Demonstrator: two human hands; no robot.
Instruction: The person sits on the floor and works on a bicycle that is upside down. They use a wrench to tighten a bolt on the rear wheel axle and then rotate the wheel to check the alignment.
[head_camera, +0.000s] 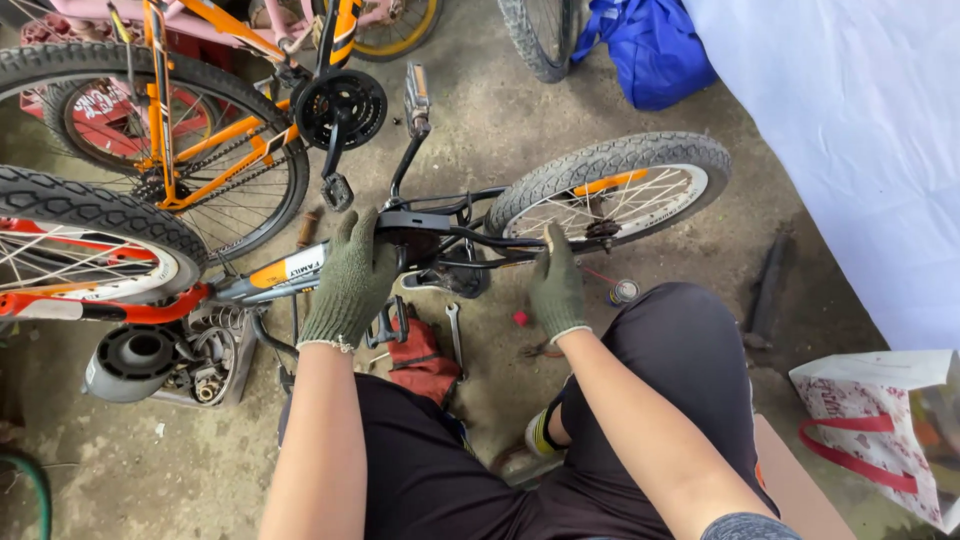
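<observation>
The small bike (440, 235) is lying on the floor (560, 90) before the person's knees, its long axis running left to right, rear wheel (610, 185) pointing right. The left hand (350, 280) is wrapping its fingers around the frame while the right hand (557, 285) is resting flat on the rear stay, fingers together — the frame could be twisting loose, judging by that unclosed right hand.

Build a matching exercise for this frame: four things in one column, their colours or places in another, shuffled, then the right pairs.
Things:
1. left hand
2. right hand
3. wrench
4. bag

Places or colours:
A. blue, by the top edge
B. on the frame near the crank
C. lying on the floor between the hands
D. on the stay near the small wheel

Pairs: 1-B, 2-D, 3-C, 4-A
</observation>
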